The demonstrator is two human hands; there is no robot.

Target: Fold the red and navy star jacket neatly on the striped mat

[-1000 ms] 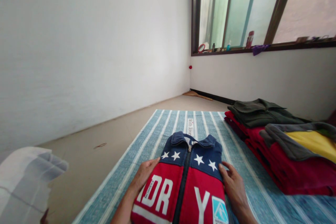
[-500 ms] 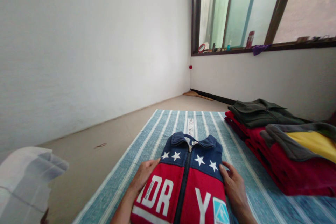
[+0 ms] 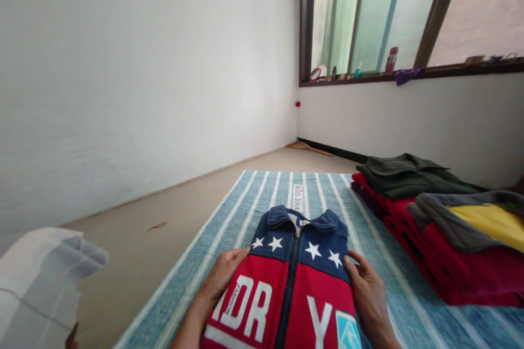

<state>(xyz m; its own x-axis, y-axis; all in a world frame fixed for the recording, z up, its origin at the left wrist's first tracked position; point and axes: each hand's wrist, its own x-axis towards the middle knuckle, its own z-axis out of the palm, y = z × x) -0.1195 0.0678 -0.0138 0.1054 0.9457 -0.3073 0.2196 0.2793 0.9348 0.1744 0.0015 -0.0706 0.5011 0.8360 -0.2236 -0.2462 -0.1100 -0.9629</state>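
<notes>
A folded red and navy zip jacket [image 3: 262, 283] with white stars and large white letters lies front up, its collar pointing away from me. My left hand [image 3: 223, 272] grips its left edge just below the stars, fingers partly hidden under the fabric. On the opposite edge my right hand [image 3: 366, 286] holds the jacket at the same height, thumb on top and fingers at the side. Beneath it is a blue and white striped cloth [image 3: 229, 218]. The jacket's lower end runs out of view.
To the right stand piles of folded clothes: a dark green garment [image 3: 409, 174] on red ones, and a grey and yellow garment [image 3: 483, 218] on red fabric [image 3: 458, 272]. White sheer fabric [image 3: 41, 278] hangs at the lower left. A window sill [image 3: 368, 78] holds small items.
Both hands keep their hold on the jacket's edges. The jacket's right side and my right hand have shifted very slightly to the right; otherwise little differs.
</notes>
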